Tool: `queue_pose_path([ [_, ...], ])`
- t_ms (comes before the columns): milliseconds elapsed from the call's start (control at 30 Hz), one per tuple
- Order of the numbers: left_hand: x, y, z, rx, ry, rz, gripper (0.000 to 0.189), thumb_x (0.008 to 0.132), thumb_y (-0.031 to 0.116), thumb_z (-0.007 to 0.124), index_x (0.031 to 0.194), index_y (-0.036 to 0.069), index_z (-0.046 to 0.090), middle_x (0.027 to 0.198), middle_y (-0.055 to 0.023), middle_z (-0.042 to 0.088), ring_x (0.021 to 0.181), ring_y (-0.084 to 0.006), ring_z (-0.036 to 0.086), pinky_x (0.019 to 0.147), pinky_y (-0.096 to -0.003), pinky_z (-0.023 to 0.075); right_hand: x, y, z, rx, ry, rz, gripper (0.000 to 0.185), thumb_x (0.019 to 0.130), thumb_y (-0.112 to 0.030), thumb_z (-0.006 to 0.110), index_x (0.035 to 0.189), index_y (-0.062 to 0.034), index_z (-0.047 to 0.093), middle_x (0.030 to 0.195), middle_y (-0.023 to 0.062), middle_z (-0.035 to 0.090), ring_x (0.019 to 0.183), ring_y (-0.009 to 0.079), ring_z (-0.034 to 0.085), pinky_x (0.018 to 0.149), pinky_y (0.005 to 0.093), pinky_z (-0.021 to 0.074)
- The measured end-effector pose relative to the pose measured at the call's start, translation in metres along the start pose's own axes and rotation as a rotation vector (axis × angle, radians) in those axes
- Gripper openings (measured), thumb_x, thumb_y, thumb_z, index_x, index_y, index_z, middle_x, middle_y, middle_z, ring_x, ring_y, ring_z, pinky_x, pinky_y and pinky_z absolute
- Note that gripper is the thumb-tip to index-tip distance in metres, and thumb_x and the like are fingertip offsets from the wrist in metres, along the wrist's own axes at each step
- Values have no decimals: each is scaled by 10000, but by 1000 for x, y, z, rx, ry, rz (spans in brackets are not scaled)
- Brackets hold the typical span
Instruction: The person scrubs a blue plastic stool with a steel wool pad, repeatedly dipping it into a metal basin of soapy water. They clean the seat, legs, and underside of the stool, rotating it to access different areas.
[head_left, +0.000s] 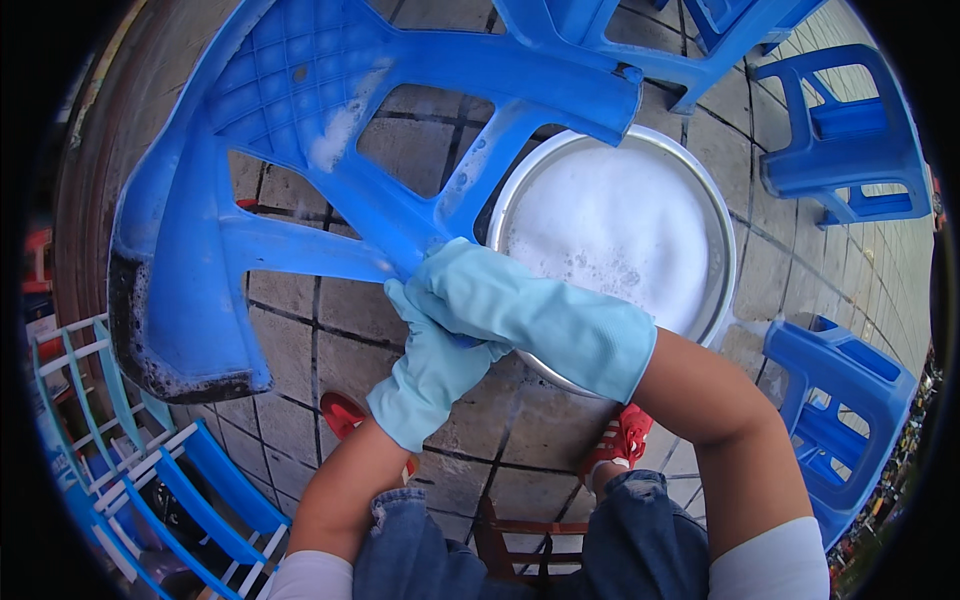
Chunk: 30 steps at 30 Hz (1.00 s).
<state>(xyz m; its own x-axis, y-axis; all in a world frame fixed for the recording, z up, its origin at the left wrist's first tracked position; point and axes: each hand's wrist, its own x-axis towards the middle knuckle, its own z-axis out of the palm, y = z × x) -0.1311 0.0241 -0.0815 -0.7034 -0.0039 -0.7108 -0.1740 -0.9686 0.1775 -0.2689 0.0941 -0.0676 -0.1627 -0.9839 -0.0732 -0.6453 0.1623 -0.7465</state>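
A large blue plastic stool (390, 195) is tilted up before me, its ribbed underside facing me. White suds streak the ribs and a crosspiece, and dark wet grime with foam lines one leg end. My left hand (435, 367), in a light blue rubber glove, grips the near leg from below. Over the same leg my right hand (480, 289), gloved alike, is wrapped just above the left. The gloves overlap and hide most finger ends; whether a cloth or sponge is under them cannot be seen. Beside my right glove stands a round metal basin (724, 225) full of white suds.
Blue plastic stools stand at the right, one farther up (840, 169) and one lower (840, 405). More blue plastic furniture (705, 52) is at the top right. A slatted blue-and-white rack (202, 495) stands lower left. Grey tiles (360, 360) lie below, by my red shoes (622, 439).
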Motion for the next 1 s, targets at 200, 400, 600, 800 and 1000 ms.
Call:
queue_pose_path([
  [200,-6,6,6,65,110,-23,1226,692,1091,252,1602,276,354,1600,-100,436,1461,-342,429,1174,-583,393,-18,-4,-5,302,63,-99,151,958,-178,689,894,-61,761,835,136,711,750,361,686,690,453,570],
  [400,-7,1,13,127,48,65,704,1038,570,449,1586,137,360,1564,-155,467,1428,-347,477,1177,-568,423,-78,12,-34,537,304,279,167,980,-177,693,1048,-49,776,902,162,707,792,353,680,727,425,560],
  [600,-1,0,-13,734,193,406,720,916,13,750,1540,-9,390,1484,-234,518,1337,-321,568,1117,-437,501,-46,36,-12,63,315,64,201,998,-210,664,1061,-45,758,911,177,678,835,380,663,757,454,548],
  [800,-2,11,-17,610,248,332,649,961,6,711,1528,4,396,1449,-210,542,1290,-299,598,1068,-427,546,-141,61,9,-105,107,258,190,996,-234,645,1065,-85,741,947,173,661,836,358,660,754,473,545],
  [1000,-4,18,14,330,383,204,558,1017,107,656,1520,43,424,1439,-173,554,1296,-300,591,1108,-444,515,-158,97,23,-559,-108,553,458,959,-250,657,1386,-109,573,1251,171,611,908,358,682,854,445,559],
])
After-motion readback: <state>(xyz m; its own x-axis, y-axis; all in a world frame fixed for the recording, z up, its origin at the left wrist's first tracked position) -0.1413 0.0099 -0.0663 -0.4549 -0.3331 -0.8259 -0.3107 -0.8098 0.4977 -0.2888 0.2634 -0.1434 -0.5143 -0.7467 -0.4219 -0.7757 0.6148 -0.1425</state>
